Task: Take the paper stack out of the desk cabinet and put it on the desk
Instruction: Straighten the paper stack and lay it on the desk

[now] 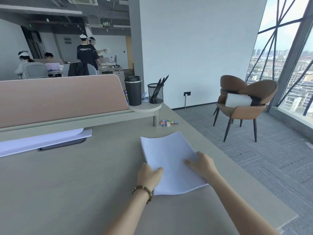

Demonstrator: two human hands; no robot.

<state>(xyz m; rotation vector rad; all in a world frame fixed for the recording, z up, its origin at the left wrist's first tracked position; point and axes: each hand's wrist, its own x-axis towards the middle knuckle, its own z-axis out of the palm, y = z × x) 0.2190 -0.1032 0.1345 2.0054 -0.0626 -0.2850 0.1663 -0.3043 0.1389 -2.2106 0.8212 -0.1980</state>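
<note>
Both hands are gripping the paper stack (171, 162) in the head view: the left hand (149, 175), with a beaded bracelet (142, 190) at its wrist, is pinching the stack's left edge, thumb on top, while the right hand (203, 164) is clasping the right edge with its fingers (190, 162) lying over the top sheet. Toward the right edge of the bench (67, 184), the stack is meeting the surface, sagging slightly between the hands. Thick yet flexible, it is probably moderately heavy, and loose sheets could slide or fan; holding opposite long edges is keeping them together. At the far edge are standing a dark tumbler (133, 90) and a mesh pen cup (155, 93).
</note>
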